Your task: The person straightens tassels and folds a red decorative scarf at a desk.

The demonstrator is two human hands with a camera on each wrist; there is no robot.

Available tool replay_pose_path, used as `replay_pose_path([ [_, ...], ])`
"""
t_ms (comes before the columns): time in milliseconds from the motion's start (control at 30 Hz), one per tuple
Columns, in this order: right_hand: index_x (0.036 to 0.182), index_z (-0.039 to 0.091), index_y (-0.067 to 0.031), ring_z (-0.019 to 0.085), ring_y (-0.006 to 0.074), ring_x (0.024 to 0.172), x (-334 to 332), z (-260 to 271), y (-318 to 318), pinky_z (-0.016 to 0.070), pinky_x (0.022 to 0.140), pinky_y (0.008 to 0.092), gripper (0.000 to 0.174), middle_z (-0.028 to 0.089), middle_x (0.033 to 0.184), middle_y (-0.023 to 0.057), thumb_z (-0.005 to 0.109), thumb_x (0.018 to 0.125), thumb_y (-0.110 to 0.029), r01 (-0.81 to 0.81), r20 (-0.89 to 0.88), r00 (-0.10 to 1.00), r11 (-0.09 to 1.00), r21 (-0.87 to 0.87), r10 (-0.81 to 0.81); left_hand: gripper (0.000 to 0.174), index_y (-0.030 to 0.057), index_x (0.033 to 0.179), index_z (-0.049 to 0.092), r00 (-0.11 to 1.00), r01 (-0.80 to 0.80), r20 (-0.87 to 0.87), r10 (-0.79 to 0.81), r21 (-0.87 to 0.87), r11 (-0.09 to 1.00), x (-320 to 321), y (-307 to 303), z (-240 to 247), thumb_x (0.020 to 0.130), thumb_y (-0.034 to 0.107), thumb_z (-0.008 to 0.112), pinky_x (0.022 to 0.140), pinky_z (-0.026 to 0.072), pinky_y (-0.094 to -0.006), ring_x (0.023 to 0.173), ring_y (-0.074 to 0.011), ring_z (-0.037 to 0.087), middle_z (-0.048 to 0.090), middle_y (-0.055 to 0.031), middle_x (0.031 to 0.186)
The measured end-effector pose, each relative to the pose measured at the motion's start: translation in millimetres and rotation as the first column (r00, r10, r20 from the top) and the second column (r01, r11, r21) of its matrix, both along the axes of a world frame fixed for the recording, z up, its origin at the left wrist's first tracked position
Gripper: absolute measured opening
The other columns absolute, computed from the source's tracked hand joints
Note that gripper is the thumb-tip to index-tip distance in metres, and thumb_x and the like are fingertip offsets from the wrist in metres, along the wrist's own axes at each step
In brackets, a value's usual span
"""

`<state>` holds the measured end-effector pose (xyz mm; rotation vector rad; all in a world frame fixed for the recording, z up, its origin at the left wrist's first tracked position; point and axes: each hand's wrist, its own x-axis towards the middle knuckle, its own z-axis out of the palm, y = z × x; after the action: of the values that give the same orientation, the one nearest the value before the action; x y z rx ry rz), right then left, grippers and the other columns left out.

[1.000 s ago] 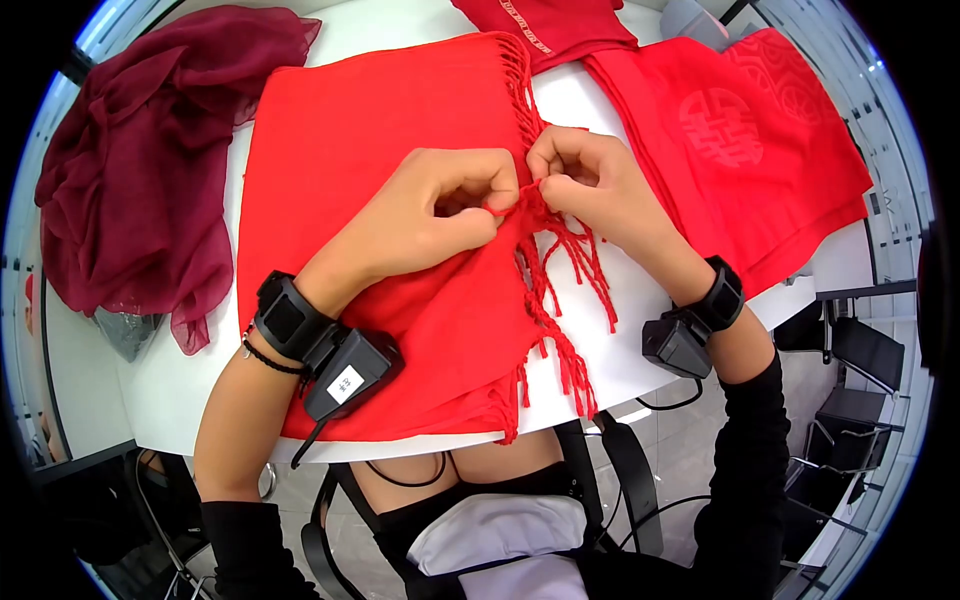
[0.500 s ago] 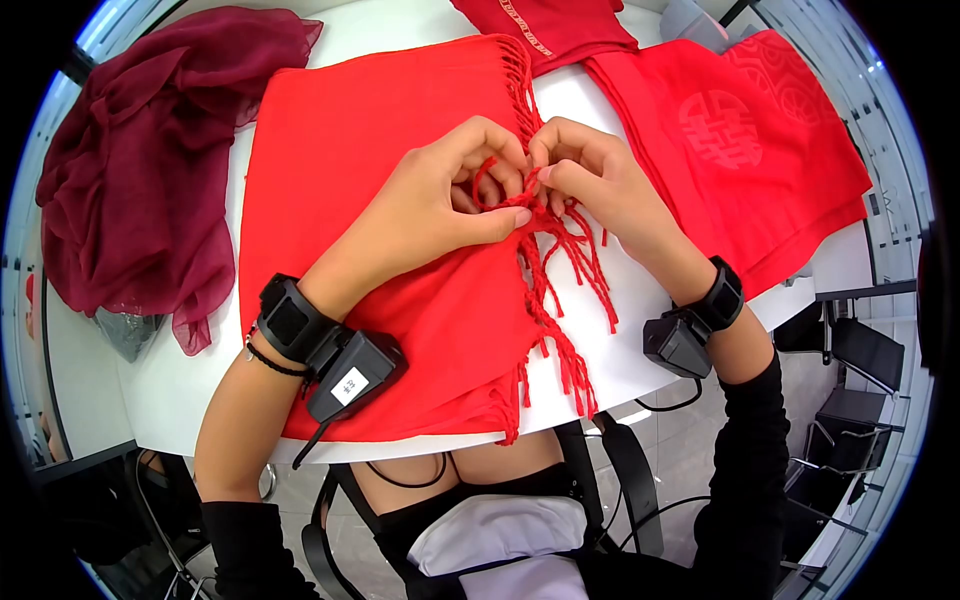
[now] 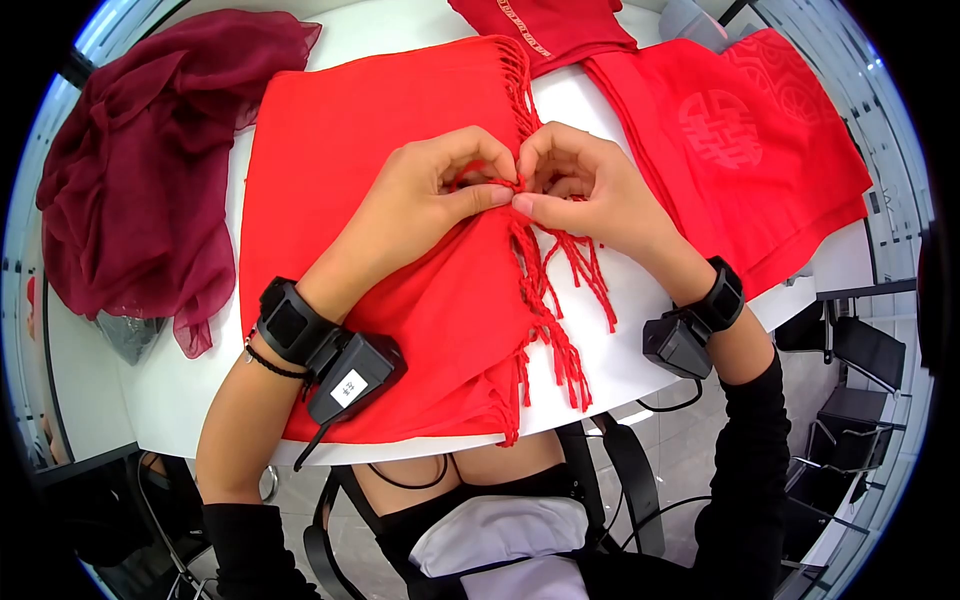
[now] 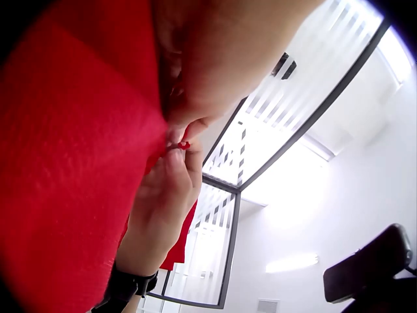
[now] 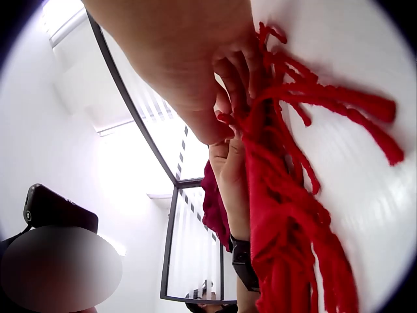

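Observation:
A bright red scarf (image 3: 370,180) lies flat on the white table (image 3: 640,350), its fringe of tassels (image 3: 550,290) running down the right edge. My left hand (image 3: 440,195) and right hand (image 3: 570,190) meet over the fringe, fingertips together. Both pinch red tassel strands (image 3: 500,180) between thumb and curled fingers. The left wrist view shows the scarf (image 4: 65,163) close up and fingers pinching a strand (image 4: 182,145). In the right wrist view tassels (image 5: 293,150) hang from my right fingers (image 5: 228,85).
A dark maroon sheer scarf (image 3: 130,160) is bunched at the table's left. A second red scarf with a woven emblem (image 3: 750,130) lies at the right. A darker red cloth (image 3: 550,25) sits at the far edge. Chairs (image 3: 850,390) stand at right.
Both hands stayed over the fringe. The loop of strand raised by the left fingers half a second ago is pulled down flat, and the thumbs now press together.

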<state>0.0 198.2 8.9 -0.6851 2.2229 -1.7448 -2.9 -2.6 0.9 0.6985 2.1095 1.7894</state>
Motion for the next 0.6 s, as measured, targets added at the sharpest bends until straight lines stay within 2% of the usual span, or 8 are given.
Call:
replay_pose_path([
  [100,0.088,0.058,-0.0012,0.058,0.0066,0.066,0.7,-0.8,-0.7,0.0463,0.058,0.0182,0.017,0.061,0.074,0.0035,0.068,0.076,-0.008,0.003,-0.068,0.998,0.997,0.079,0.003,0.011,0.0003,0.094,0.058,1.0,0.006,-0.004,-0.006,0.061,0.998,-2.3,-0.6,-4.1,0.084,0.004,0.061,0.077,0.0445,-0.0208,0.083,-0.0071,0.055,0.059,-0.0007,0.089],
  [133,0.088,0.058,-0.0009,0.058,0.0065,0.066,0.3,-1.6,-0.6,0.0466,0.058,0.0182,0.017,0.061,0.074,0.0035,0.068,0.076,-0.008,0.004,-0.044,0.999,0.998,0.069,-0.001,0.01,-0.0001,0.093,0.058,1.0,0.009,-0.003,-0.009,0.085,0.996,-2.6,-0.8,-4.6,0.084,0.004,0.061,0.077,0.0449,-0.021,0.083,-0.0074,0.055,0.059,-0.0008,0.089],
  [233,0.089,0.059,0.0,0.059,0.0064,0.066,-0.2,-2.2,-0.2,0.0473,0.059,0.0184,0.016,0.062,0.075,0.0039,0.068,0.077,-0.007,0.014,0.017,1.0,0.999,0.052,-0.015,0.011,-0.0003,0.093,0.06,1.0,-0.01,-0.025,0.01,0.01,1.0,-0.3,-1.5,1.4,0.084,0.005,0.061,0.076,0.045,-0.0207,0.081,-0.0076,0.055,0.061,-0.001,0.086],
  [300,0.089,0.06,0.0007,0.059,0.0065,0.066,0.8,1.7,-1.1,0.0478,0.06,0.0187,0.016,0.062,0.076,0.0044,0.067,0.077,-0.007,0.022,0.037,0.999,0.998,0.054,-0.024,0.011,-0.0002,0.093,0.062,1.0,-0.024,-0.009,0.024,0.021,0.999,-0.3,-1.3,1.6,0.084,0.006,0.061,0.075,0.0449,-0.0204,0.08,-0.0074,0.055,0.061,-0.001,0.086],
  [600,0.087,0.06,0.0008,0.059,0.0065,0.07,0.0,2.8,0.5,0.0484,0.062,0.0195,0.012,0.062,0.077,0.0031,0.065,0.079,-0.007,0.083,-0.018,0.996,0.996,0.034,-0.082,0.01,0.0004,0.094,0.061,0.999,-0.038,0.024,0.037,0.038,0.999,-0.4,-0.7,0.8,0.086,0.007,0.059,0.073,0.0452,-0.02,0.079,-0.0065,0.055,0.061,-0.0013,0.088],
])
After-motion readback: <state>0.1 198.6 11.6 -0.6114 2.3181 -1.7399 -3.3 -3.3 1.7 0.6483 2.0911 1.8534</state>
